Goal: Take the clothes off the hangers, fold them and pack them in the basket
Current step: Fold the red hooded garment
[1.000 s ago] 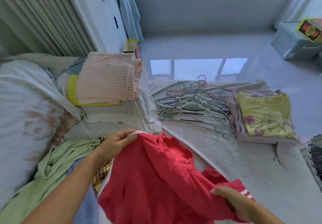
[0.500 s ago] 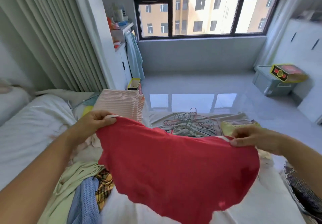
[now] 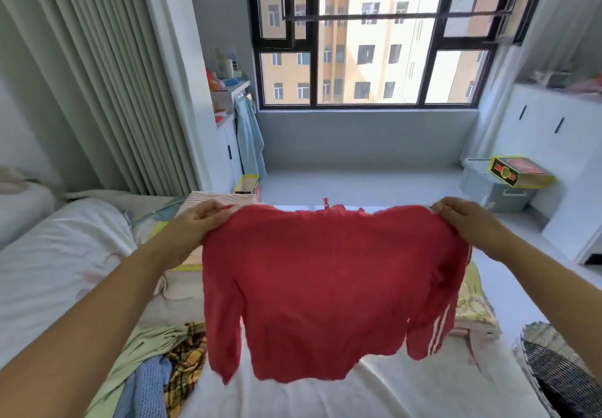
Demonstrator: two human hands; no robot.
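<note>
A red long-sleeved top [image 3: 329,290] with white stripes on one sleeve hangs spread out in the air above the bed. My left hand [image 3: 198,225] grips its left shoulder and my right hand [image 3: 462,222] grips its right shoulder. Both sleeves dangle down. The woven basket [image 3: 566,368] shows at the right edge of the bed. The top hides the pile of hangers behind it. A folded yellow shirt [image 3: 472,300] peeks out to the right of the top.
Unfolded clothes lie at the lower left: a green garment [image 3: 130,349], a blue knit [image 3: 146,388] and a yellow plaid piece [image 3: 185,365]. A folded pink striped item [image 3: 208,198] sits behind my left hand. A grey bin [image 3: 495,189] with a box stands on the floor.
Both hands have lifted the red top off the bed and moved to its shoulders, stretching it out flat. The view has tilted up toward the window.
</note>
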